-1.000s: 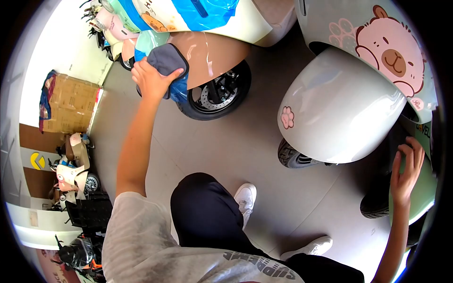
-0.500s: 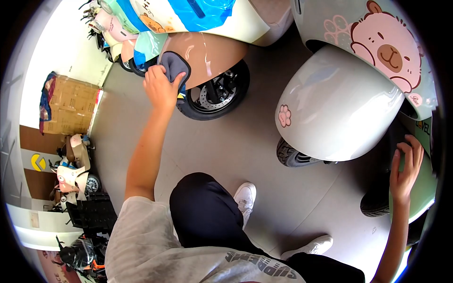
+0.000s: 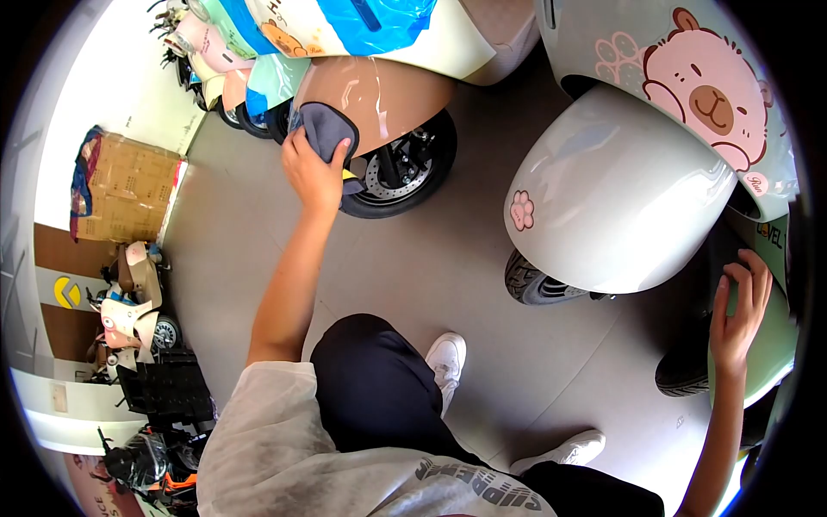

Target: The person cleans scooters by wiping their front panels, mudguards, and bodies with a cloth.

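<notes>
My left hand [image 3: 313, 175] is closed on a grey cloth [image 3: 326, 129] with a dark edge. The cloth lies against the lower front of a glossy brown scooter fender [image 3: 379, 95]. Under that fender are a black front wheel [image 3: 442, 146] and its brake disc. At the far right my right hand [image 3: 739, 314] rests at a light green fender [image 3: 771, 340], holding nothing, its fingers slightly bent and apart. Between the two hands stands a glossy pale grey fender [image 3: 620, 198] with a pink paw sticker [image 3: 522, 210].
A grey scooter body [image 3: 594, 43] with a cartoon bear rises at the upper right. More scooters [image 3: 220, 52] line up at the upper left. A cardboard box [image 3: 133, 185] stands by the wall, with a pale scooter [image 3: 129, 302] below it. My white shoes [image 3: 446, 362] are on the grey floor [image 3: 413, 276].
My left hand and the cloth have moved a little to the right and down along the brown fender. My right hand has stayed at the green fender.
</notes>
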Available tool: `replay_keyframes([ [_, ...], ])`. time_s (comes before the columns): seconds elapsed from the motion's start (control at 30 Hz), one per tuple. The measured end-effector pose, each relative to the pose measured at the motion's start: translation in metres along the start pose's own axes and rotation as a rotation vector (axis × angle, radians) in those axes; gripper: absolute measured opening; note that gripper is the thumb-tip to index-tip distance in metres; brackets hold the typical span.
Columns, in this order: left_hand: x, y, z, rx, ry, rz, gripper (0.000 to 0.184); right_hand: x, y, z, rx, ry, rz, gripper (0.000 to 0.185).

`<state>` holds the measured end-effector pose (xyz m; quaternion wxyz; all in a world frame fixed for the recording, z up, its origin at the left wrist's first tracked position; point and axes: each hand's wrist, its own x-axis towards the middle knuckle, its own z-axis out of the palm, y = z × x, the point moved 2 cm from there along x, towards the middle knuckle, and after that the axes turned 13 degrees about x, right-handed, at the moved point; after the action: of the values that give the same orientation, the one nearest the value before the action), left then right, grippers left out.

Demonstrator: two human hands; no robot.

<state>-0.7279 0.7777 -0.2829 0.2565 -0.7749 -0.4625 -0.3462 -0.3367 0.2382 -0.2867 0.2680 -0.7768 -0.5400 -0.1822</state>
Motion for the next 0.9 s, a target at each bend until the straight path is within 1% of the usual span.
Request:
replay_keyframes([
  [0.07, -0.004, 0.007, -0.006, 0.076, 0.024, 0.086, 0.074, 0.0, -0.001, 0.0, -0.003, 0.001, -0.002, 0.013],
  [0.1, -0.005, 0.011, -0.011, 0.076, 0.024, 0.085, 0.074, 0.0, -0.001, 0.0, 0.001, 0.002, -0.001, 0.013],
  [0.17, -0.008, 0.019, -0.018, 0.223, 0.031, 0.158, 0.067, 0.001, -0.002, 0.0, 0.003, 0.004, -0.002, 0.013],
  [0.2, -0.008, 0.018, -0.016, 0.222, 0.031, 0.157, 0.067, 0.002, -0.004, 0.0, -0.002, 0.008, -0.01, 0.013],
  [0.27, -0.009, 0.016, -0.007, 0.145, -0.008, 0.224, 0.062, 0.004, -0.007, 0.0, -0.006, 0.011, -0.018, 0.013],
  [0.4, -0.012, 0.016, -0.002, 0.164, 0.038, 0.242, 0.059, 0.005, -0.01, 0.001, -0.011, 0.018, -0.024, 0.013],
  [0.47, -0.01, 0.015, 0.0, 0.074, -0.004, 0.151, 0.057, 0.004, -0.01, 0.001, -0.015, 0.014, -0.024, 0.013],
  [0.5, -0.009, 0.013, 0.001, 0.071, -0.006, 0.152, 0.057, 0.004, -0.01, 0.0, -0.004, 0.014, -0.017, 0.014],
  [0.57, -0.006, 0.004, 0.004, 0.008, -0.076, 0.053, 0.063, 0.003, -0.01, 0.0, 0.008, 0.014, -0.009, 0.014],
  [0.6, -0.003, 0.004, 0.003, -0.102, -0.068, 0.014, 0.061, 0.003, -0.01, 0.0, 0.011, 0.016, -0.003, 0.014],
  [0.73, 0.009, 0.001, -0.004, -0.148, -0.093, 0.025, 0.064, 0.005, -0.011, 0.0, 0.019, 0.023, -0.01, 0.014],
  [0.8, 0.017, -0.001, -0.004, -0.125, -0.15, 0.077, 0.074, 0.006, -0.012, -0.001, 0.015, 0.022, -0.012, 0.014],
  [0.83, 0.021, -0.003, -0.007, -0.124, -0.15, 0.078, 0.074, 0.006, -0.012, 0.0, 0.011, 0.022, -0.018, 0.014],
  [0.9, 0.033, -0.001, -0.016, 0.09, -0.083, 0.275, 0.085, 0.006, -0.01, 0.0, 0.006, 0.021, -0.017, 0.014],
])
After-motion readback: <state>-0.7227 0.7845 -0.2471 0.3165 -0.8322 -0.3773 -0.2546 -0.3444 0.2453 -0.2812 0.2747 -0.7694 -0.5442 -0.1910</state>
